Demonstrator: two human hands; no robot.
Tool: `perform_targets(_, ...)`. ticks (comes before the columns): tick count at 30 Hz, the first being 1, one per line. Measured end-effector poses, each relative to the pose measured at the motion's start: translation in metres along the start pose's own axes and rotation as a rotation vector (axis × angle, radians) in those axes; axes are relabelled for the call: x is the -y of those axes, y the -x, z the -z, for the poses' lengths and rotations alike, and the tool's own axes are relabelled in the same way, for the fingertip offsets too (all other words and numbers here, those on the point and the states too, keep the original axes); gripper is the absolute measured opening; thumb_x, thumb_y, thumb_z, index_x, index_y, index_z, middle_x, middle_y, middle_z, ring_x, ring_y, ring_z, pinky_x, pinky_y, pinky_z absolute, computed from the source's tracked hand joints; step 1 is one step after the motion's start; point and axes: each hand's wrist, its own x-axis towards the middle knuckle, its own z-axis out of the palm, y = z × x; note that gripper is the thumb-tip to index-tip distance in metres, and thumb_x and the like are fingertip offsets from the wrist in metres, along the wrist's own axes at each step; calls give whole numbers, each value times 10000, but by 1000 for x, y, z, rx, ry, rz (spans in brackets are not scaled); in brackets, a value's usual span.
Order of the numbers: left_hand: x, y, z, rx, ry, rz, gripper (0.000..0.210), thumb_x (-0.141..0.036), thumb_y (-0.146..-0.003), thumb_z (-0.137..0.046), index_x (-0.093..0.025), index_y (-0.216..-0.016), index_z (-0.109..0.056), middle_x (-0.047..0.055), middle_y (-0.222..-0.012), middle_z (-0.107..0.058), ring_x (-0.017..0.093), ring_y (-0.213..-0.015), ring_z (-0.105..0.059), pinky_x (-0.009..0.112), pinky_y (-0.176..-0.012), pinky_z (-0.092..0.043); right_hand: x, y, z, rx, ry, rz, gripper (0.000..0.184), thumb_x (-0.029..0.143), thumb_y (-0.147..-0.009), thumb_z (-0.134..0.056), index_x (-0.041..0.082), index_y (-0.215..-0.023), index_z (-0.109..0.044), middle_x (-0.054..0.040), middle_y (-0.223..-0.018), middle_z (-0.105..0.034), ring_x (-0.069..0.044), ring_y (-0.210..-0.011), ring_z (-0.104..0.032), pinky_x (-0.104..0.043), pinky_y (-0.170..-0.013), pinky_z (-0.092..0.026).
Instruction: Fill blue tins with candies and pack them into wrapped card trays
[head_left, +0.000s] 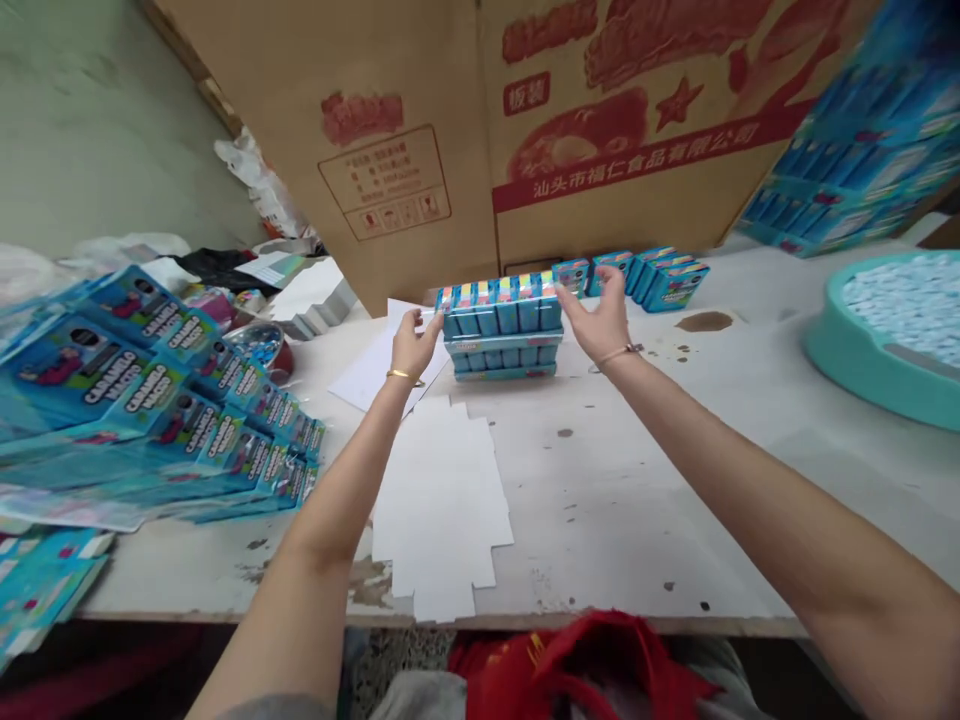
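Two blue display trays filled with small candy boxes stand one on top of the other at the middle of the table. My left hand [415,345] grips the left end of the upper tray [498,304], thumb and fingers at its corner. At the opposite end, my right hand [600,312] holds the tray's upper right corner with its fingers bent. The lower tray [506,362] rests on the table beneath. Just behind my right hand, several loose candy boxes [670,284] stand in a row. A flat white die-cut card [442,500] lies nearer to me.
A large cardboard carton [450,150] stands behind the trays. Stacked filled trays [165,400] are at left, with more wrapped stacks [847,160] at back right. A turquoise tub [862,350] of small pale pieces sits at right; a metal bowl [274,350] is at left.
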Motion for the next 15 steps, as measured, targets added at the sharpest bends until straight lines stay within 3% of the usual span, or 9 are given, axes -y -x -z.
perform_targets(2, 7, 53, 30, 240, -208, -256, 554, -487, -767, -663, -167, -1206, -554, 152, -1245, -578, 247, -1099, -574, 389, -952, -449, 7, 50, 10, 86, 173, 182, 557, 524, -829, -591, 211, -1265, -444, -147, -1379, -453, -305, -1340, -361, -546, -1094, -307)
perform_targets(4, 17, 119, 62, 632, -365, -425, 648, -559, -766, -640, -204, -1293, -513, 154, -1347, -518, 287, -1247, -480, 453, -1050, -372, 10, 112, 19, 323, 237, 286, 471, 478, -865, -556, 226, -1257, -483, -133, -1417, -438, -313, -1397, -271, -571, -1122, -258)
perform_targets(7, 41, 220, 99, 945, -584, -520, 1089, -711, -587, -696, -206, -1464, -293, 204, -1516, -270, 396, -1400, -226, 601, -1120, -184, 5, 200, 29, 570, 227, 271, 400, 434, -901, -505, 224, -1241, -517, -136, -1417, -453, -315, -1415, -238, -595, -1099, -296)
perform_targets(9, 61, 268, 113, 1008, -662, -522, 1137, -682, -615, -701, -179, -1497, -188, 225, -1532, -199, 405, -1419, -149, 609, -1118, -188, -1, 241, 33, 648, 205, 203, 410, 443, -903, -498, 224, -1249, -521, -140, -1419, -456, -317, -1412, -249, -601, -1089, -309)
perform_targets(11, 78, 294, 120, 997, -674, -515, 983, -583, -731, -671, -180, -1493, -199, 214, -1528, -219, 367, -1427, -148, 570, -1121, -242, -6, 264, 37, 699, 167, 127, 427, 465, -896, -506, 232, -1253, -526, -136, -1400, -482, -311, -1395, -293, -601, -1096, -297)
perform_targets(15, 89, 299, 123, 959, -577, -522, 705, -486, -830, -611, -188, -1421, -369, 192, -1498, -312, 311, -1413, -230, 523, -1106, -320, -9, 271, 44, 806, 45, -26, 385, 509, -876, -528, 251, -1154, -595, -99, -1315, -575, -285, -1370, -352, -601, -1135, -200)
